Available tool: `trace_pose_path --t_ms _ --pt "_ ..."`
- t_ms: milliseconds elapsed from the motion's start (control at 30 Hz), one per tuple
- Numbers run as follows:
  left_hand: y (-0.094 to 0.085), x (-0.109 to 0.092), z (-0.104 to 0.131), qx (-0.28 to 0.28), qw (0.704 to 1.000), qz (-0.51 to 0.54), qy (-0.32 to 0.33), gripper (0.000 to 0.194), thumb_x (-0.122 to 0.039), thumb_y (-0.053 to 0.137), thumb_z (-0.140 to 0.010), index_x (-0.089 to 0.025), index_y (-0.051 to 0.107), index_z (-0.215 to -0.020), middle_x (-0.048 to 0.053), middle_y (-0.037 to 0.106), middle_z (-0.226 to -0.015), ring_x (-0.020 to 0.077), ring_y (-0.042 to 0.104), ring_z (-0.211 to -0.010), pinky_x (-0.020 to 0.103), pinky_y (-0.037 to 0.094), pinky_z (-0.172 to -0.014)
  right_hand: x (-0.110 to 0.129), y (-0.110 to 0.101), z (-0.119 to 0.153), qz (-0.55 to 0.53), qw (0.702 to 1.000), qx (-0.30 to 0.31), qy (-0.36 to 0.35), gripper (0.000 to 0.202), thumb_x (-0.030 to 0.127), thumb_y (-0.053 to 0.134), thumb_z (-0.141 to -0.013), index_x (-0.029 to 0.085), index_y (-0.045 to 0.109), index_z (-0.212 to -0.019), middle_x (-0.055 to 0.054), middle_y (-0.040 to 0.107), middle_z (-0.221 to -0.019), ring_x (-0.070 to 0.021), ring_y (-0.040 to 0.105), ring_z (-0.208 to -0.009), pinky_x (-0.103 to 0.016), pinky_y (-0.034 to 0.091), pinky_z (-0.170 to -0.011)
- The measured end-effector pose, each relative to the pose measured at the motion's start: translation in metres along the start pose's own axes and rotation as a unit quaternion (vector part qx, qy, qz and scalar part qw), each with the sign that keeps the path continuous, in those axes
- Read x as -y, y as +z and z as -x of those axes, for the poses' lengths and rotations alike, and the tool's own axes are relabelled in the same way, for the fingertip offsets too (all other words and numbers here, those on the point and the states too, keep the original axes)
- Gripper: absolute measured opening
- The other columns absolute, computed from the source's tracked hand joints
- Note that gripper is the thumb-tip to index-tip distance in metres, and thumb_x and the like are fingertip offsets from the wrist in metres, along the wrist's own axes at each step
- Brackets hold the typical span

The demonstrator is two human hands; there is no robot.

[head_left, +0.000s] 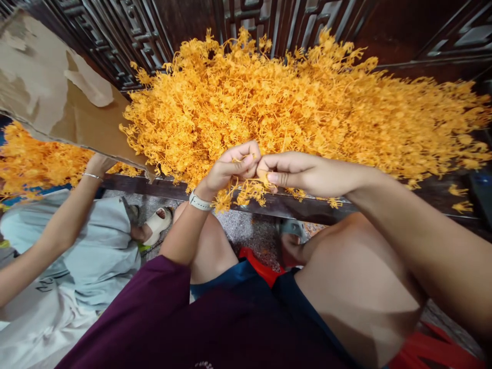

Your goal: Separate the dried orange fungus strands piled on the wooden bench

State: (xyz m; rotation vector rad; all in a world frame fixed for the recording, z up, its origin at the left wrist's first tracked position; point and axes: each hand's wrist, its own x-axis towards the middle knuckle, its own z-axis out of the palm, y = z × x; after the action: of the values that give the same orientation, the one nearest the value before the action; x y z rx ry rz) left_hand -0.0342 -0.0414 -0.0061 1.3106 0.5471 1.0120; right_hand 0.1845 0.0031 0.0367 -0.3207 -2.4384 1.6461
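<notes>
A large heap of orange plastic pieces (277, 102), thin-stemmed with curled prongs, spreads in front of me. At its near edge, my left hand (233, 166), with a pale band at the wrist, is closed in a pinch on some of these pieces (246, 192), which dangle below the fingers. Touching it from the right, my right hand (303, 171) pinches an orange piece (264, 177) between thumb and forefinger. The fingers partly cover what they hold, so the exact number of pieces does not show.
A torn cardboard sheet (88, 123) stands left of the heap. Beyond it, another person's hand (100, 163) reaches to a second orange pile (42, 161). Dark carved wooden panels (192, 25) rise behind. A few loose pieces (461, 206) lie at the right, and a red stool (438, 348) shows below.
</notes>
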Motion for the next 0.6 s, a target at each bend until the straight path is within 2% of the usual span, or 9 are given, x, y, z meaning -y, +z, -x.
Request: trace_pose_path --t_ms 67,133,200,267,333,433,500,533,600 --pt "-0.003 -0.002 0.004 0.011 0.998 0.055 -0.016 0.041 -0.051 0.063 -0.095 -0.017 0.044 -0.081 -0.003 0.026 -0.057 0.0047 0.023 -0.046 0.02 0.022 -0.045 0.009 0.001 0.002 -0.049 0.998 0.03 -0.031 0.041 0.046 0.051 -0.107 0.01 0.049 -0.089 -0.005 0.05 -0.086 -0.0076 0.046 -0.079 -0.021 0.041 -0.072" --pt "-0.006 -0.001 0.004 -0.014 0.993 0.118 -0.01 0.041 -0.049 0.065 -0.093 -0.018 0.041 -0.08 -0.004 0.02 -0.057 0.0048 0.019 -0.044 0.02 0.024 -0.044 0.023 0.002 0.009 -0.09 0.994 0.023 -0.058 0.04 0.047 0.055 -0.105 0.01 0.053 -0.09 -0.006 0.052 -0.085 -0.0092 0.05 -0.082 -0.022 0.044 -0.074" --pt "-0.011 0.0 0.001 -0.06 0.988 0.142 0.019 0.04 -0.047 0.066 -0.092 -0.019 0.041 -0.081 -0.004 0.017 -0.058 0.005 0.017 -0.044 0.02 0.026 -0.044 0.038 0.002 0.017 -0.094 0.991 -0.058 -0.072 0.031 0.039 0.064 -0.101 0.01 0.057 -0.092 -0.008 0.056 -0.086 -0.0105 0.054 -0.082 -0.023 0.045 -0.072" --pt "-0.015 0.0 -0.003 -0.107 0.982 0.139 0.063 0.036 -0.044 0.064 -0.094 -0.019 0.042 -0.081 -0.003 0.02 -0.059 0.006 0.022 -0.046 0.02 0.032 -0.047 0.045 -0.002 0.025 -0.073 0.972 -0.206 -0.085 0.017 0.026 0.07 -0.095 0.011 0.063 -0.096 -0.008 0.059 -0.087 -0.0111 0.058 -0.079 -0.024 0.045 -0.068" --pt "-0.019 -0.001 -0.006 -0.137 0.977 0.135 0.09 0.03 -0.04 0.058 -0.098 -0.019 0.044 -0.082 -0.001 0.026 -0.061 0.0071 0.029 -0.05 0.02 0.037 -0.051 0.039 -0.013 0.032 -0.072 0.919 -0.373 -0.103 0.016 0.02 0.072 -0.09 0.013 0.067 -0.103 -0.008 0.058 -0.09 -0.0112 0.058 -0.077 -0.026 0.046 -0.068" --pt "-0.025 0.0 -0.01 -0.161 0.97 0.141 0.114 0.026 -0.035 0.052 -0.101 -0.018 0.046 -0.083 0.0 0.033 -0.065 0.0073 0.035 -0.055 0.02 0.038 -0.054 0.004 -0.041 0.045 -0.071 0.813 -0.572 -0.086 0.036 0.017 0.074 -0.08 0.015 0.069 -0.116 -0.009 0.053 -0.09 -0.0094 0.053 -0.071 -0.026 0.044 -0.064" --pt "-0.028 0.003 -0.011 -0.155 0.969 0.148 0.122 0.024 -0.034 0.055 -0.1 -0.017 0.049 -0.084 0.001 0.038 -0.067 0.0064 0.039 -0.058 0.019 0.038 -0.055 -0.028 -0.064 0.057 0.021 0.751 -0.66 0.016 0.053 0.014 0.075 -0.072 0.012 0.065 -0.124 -0.012 0.057 -0.094 -0.0112 0.053 -0.068 -0.025 0.04 -0.054" --pt "-0.028 0.004 -0.011 -0.149 0.969 0.153 0.121 0.024 -0.034 0.058 -0.099 -0.017 0.051 -0.085 0.001 0.041 -0.069 0.0061 0.042 -0.059 0.018 0.04 -0.057 -0.043 -0.075 0.063 0.086 0.708 -0.697 0.075 0.061 0.009 0.077 -0.068 0.008 0.062 -0.127 -0.016 0.06 -0.101 -0.0117 0.054 -0.07 -0.024 0.04 -0.052" --pt "-0.026 0.006 -0.012 -0.142 0.972 0.158 0.099 0.023 -0.035 0.062 -0.099 -0.017 0.053 -0.088 0.002 0.049 -0.074 0.0061 0.049 -0.063 0.019 0.045 -0.06 -0.064 -0.091 0.076 0.191 0.668 -0.701 0.16 0.075 0.01 0.078 -0.071 0.006 0.05 -0.14 -0.024 0.055 -0.123 -0.0117 0.056 -0.077 -0.023 0.043 -0.054"
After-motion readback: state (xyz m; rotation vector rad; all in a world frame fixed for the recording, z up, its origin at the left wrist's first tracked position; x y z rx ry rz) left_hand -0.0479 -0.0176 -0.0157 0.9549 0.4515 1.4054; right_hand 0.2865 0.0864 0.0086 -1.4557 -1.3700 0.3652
